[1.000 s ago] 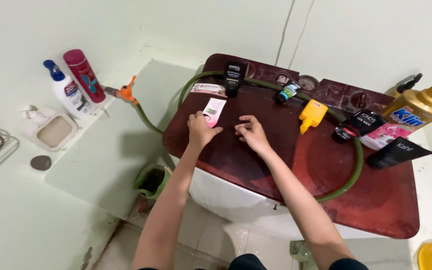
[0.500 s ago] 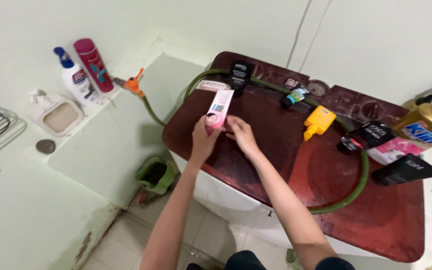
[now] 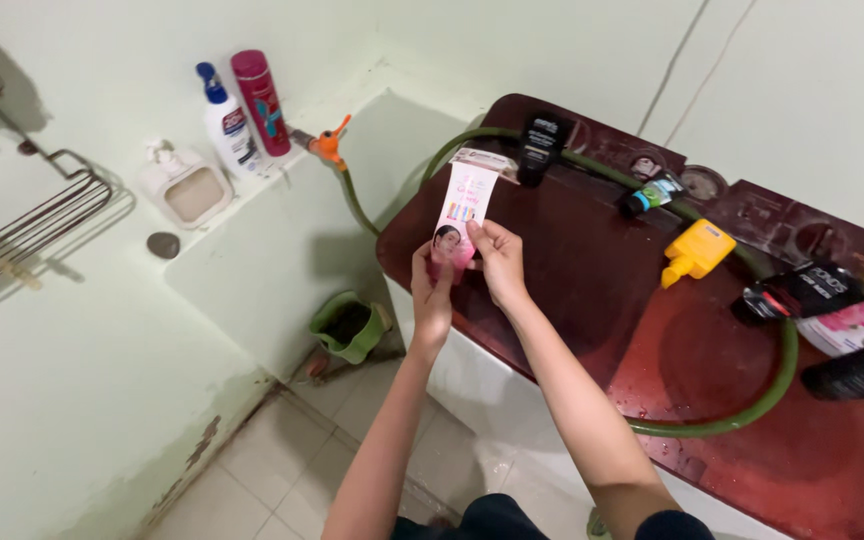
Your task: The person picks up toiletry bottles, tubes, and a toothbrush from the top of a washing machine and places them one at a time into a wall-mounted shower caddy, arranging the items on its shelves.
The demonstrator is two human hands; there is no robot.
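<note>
Holding a pink and white tube point(image 3: 460, 222) upright between them, both hands are clamped on its lower end: the left hand point(image 3: 432, 295) grips from the left, the right hand point(image 3: 497, 262) from the right, fingertips touching it. The tube hangs above the near-left corner of the dark red table point(image 3: 592, 290). A green hose point(image 3: 772, 390) curves across that surface, past a yellow bottle point(image 3: 697, 252) and a black tube point(image 3: 540, 145).
</note>
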